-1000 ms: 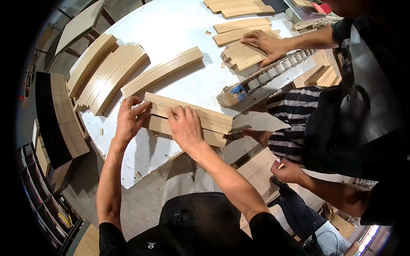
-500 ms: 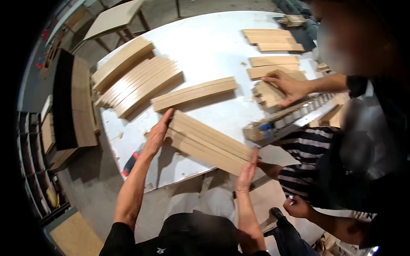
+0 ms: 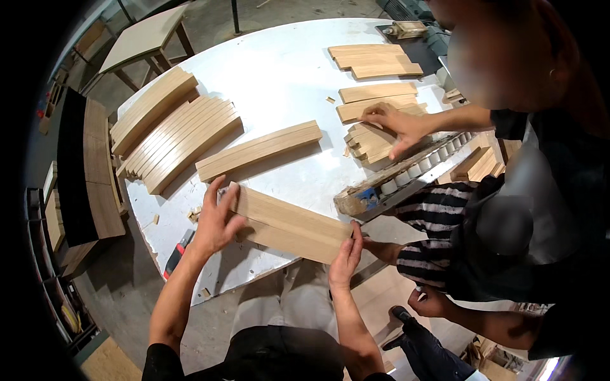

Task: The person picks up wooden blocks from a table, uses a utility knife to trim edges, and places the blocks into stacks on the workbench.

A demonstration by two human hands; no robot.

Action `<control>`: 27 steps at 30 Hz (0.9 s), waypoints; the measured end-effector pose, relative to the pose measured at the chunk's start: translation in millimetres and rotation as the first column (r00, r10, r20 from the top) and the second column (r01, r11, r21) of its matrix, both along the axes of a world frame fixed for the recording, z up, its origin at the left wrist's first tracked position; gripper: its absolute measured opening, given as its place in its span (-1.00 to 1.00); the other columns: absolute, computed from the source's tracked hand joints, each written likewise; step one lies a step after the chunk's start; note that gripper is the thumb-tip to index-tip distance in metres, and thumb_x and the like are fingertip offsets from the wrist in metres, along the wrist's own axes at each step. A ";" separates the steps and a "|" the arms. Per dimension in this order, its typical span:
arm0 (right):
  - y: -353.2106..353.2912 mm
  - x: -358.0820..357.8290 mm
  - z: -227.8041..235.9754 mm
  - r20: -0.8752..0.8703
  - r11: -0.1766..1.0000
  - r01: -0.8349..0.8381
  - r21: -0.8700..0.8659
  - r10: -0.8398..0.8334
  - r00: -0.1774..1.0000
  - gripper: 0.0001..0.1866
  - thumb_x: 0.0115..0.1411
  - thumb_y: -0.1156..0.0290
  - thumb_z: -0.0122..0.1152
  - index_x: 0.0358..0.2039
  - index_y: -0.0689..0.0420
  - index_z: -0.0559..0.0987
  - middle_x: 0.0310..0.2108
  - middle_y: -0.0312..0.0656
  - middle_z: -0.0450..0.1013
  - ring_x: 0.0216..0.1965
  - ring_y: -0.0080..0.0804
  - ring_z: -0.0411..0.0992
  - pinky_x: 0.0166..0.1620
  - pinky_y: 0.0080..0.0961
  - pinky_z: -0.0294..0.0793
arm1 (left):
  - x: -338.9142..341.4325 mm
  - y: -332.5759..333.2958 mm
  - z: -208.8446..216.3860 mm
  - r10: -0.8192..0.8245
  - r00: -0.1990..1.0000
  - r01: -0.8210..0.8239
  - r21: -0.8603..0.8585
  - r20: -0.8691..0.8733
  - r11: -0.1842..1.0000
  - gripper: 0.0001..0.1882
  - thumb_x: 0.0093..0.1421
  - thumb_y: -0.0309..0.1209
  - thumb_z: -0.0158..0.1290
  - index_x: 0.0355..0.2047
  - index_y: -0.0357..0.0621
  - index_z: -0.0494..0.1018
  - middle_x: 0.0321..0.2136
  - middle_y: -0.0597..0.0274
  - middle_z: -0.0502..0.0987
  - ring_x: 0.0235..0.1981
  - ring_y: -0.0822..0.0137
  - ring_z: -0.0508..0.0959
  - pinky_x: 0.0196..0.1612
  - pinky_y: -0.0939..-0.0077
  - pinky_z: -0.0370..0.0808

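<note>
A small set of pale wooden boards (image 3: 289,222), lying side by side with a seam between them, slants between my hands at the near edge of the table. My left hand (image 3: 217,219) is at their far left end, fingers bent and thumb apart, against the end faces. At the other end my right hand (image 3: 346,257) presses with its fingers stretched up along the end. Just beyond the boards lies a long wooden block (image 3: 259,149) of narrow strips. A larger stack of wooden strips (image 3: 184,140) sits farther left; the undersides of the held boards are hidden.
On the right a co-worker's hand (image 3: 400,129) rests on short wooden slats (image 3: 368,143). A roller rail (image 3: 406,174) runs beside that person. More boards (image 3: 375,60) lie at the far right of the white table (image 3: 273,57). A red-and-black tool (image 3: 179,254) lies at the left edge.
My left hand has gone from flat against the board ends to bent fingers with the thumb apart. The boards look closer together. The whole view has shifted slightly; the co-worker's hand stays on the slats.
</note>
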State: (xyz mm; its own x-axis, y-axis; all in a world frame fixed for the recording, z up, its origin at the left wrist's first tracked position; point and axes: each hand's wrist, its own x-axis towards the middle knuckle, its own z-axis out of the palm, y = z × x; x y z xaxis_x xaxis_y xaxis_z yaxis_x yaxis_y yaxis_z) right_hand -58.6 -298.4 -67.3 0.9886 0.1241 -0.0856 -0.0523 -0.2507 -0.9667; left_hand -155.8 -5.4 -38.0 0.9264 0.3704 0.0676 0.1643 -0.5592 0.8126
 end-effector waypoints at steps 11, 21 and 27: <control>25.9 157.7 112.1 0.493 0.717 -0.169 -0.676 0.611 0.619 -0.76 0.13 0.51 0.21 -0.16 0.22 0.60 -0.30 -0.02 0.50 -0.22 -0.01 0.45 -0.12 -0.17 0.47 | 46.3 -45.1 20.2 -0.466 0.779 0.626 0.486 -0.419 0.609 0.21 -0.31 -0.06 0.41 0.31 -0.33 0.10 0.23 -0.16 0.20 0.33 -0.12 0.12 0.42 -0.13 -0.15; 38.3 280.2 67.4 0.005 0.343 -0.396 -0.851 0.761 0.649 -0.74 0.09 0.49 0.19 -0.19 0.10 0.67 -0.29 0.01 0.56 -0.24 -0.03 0.53 -0.14 -0.24 0.52 | 52.1 -48.4 31.4 -0.425 0.825 0.562 0.473 -0.371 0.678 0.01 -0.13 -0.07 0.33 0.28 -0.27 0.18 0.14 -0.12 0.27 0.24 -0.09 0.22 0.40 -0.15 -0.09; 47.0 282.3 78.4 -0.153 0.191 -0.436 -0.880 0.754 0.638 -0.70 0.14 0.50 0.10 -0.15 0.00 0.67 -0.24 0.07 0.55 -0.13 0.05 0.49 -0.05 -0.14 0.49 | 145.3 -71.9 9.6 -0.121 0.993 0.119 -0.080 -0.010 0.990 -0.65 0.15 -0.35 0.16 -0.06 -0.19 0.53 -0.29 -0.04 0.54 -0.29 -0.08 0.55 -0.21 0.14 0.50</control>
